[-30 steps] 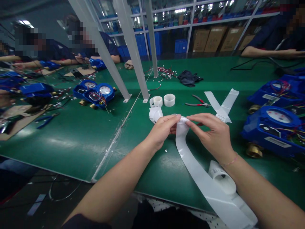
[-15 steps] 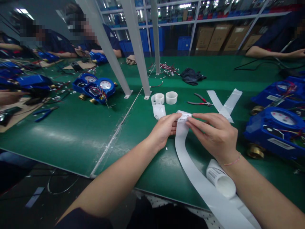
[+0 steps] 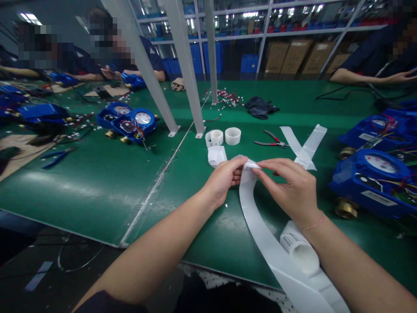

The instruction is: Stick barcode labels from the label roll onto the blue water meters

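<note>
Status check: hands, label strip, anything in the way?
Left hand, right hand pinching label strip. Printed part between them. Label roll nearby, apparently not blocking.

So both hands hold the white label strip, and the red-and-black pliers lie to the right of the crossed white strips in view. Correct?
One slip: the head view shows the red-and-black pliers to the left of the crossed white strips. The left hand and right hand do hold the white label strip.
</note>
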A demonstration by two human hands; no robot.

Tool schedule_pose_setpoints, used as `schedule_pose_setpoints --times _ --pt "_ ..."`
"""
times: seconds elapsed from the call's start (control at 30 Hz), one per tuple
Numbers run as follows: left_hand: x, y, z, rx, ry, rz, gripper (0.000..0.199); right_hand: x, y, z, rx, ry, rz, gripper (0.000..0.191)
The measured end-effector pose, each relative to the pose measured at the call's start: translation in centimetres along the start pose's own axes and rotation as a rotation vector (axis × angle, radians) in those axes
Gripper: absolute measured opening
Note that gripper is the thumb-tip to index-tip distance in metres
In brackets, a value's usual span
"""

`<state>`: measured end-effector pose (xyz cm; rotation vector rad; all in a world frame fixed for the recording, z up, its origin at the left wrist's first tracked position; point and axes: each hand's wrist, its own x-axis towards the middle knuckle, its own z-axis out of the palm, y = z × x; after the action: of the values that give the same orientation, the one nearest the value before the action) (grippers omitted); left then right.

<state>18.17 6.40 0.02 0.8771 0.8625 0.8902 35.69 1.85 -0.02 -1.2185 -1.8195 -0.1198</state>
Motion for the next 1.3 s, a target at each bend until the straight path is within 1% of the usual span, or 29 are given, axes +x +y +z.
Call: schedule_pose_setpoints --times 0.1,0.2,0.3,0.43,0.6,0.67,0.73,0.8,0.87,0.9,0.97,1.03,1.1,1.17,1.23,1.3 --pt "0.0 0.1 -0.2 0.016 0.021 -0.015 0.038 -0.2 -0.1 0.2 0.049 -0.024 -0.013 0.014" --pt "0.0 0.2 -0.2 0.003 0.067 -0.039 0.026 -0.5 0.0 0.2 0.007 -0.02 -0.091 0.017" --pt "0.0 0.2 -0.1 -0.024 0.093 -0.081 0.017 -0.6 0.2 -0.2 -0.117 -0.041 -0.216 0.025" --pt "0.2 0.1 0.0 -0.081 0.101 -0.138 0.016 -0.5 0.2 -1.0 -0.244 -0.077 -0.365 0.036" --pt "0.4 0.0 0.1 -0.102 0.11 -0.151 0.021 -0.4 0.2 -1.3 -0.273 -0.093 -0.418 0.039" --pt "0.3 0.0 0.1 -0.094 0.099 -0.146 0.024 -0.3 0.1 -1.1 -0.214 -0.086 -0.388 0.038" --pt "0.2 0.0 0.1 -0.083 0.09 -0.112 0.023 -0.1 -0.1 -0.8 -0.086 -0.052 -0.311 0.032" --pt "0.1 0.1 0.2 -0.062 0.083 -0.049 0.02 0.1 -0.4 -0.5 0.05 0.022 -0.185 0.022" --pt "0.0 0.0 0.3 -0.034 0.059 0.001 0.019 0.3 -0.5 -0.2 0.148 0.103 -0.024 0.012" --pt "-0.1 0.0 0.3 -0.022 0.044 0.011 0.019 0.3 -0.5 -0.1 0.186 0.128 0.054 0.011" --pt "-0.2 0.0 0.5 -0.011 0.021 0.019 0.02 0.3 -0.3 0.1 0.262 0.118 0.156 0.021" --pt "-0.3 0.0 0.6 -0.012 0.009 0.028 0.02 0.2 0.0 0.4 0.309 0.052 0.169 0.039" --pt "-0.4 0.1 0.6 -0.002 -0.004 0.031 0.021 -0.1 0.4 0.5 0.295 -0.01 0.123 0.051" --pt "-0.5 0.3 0.7 0.016 -0.027 0.033 0.024 -0.3 0.7 0.6 0.247 -0.035 0.063 0.055" --pt "-0.6 0.5 0.6 0.029 -0.04 0.032 0.025 -0.4 0.8 0.6 0.201 -0.026 0.023 0.056" --pt "-0.6 0.6 0.6 0.034 -0.023 0.027 0.024 -0.4 0.9 0.5 0.141 -0.018 -0.026 0.058"
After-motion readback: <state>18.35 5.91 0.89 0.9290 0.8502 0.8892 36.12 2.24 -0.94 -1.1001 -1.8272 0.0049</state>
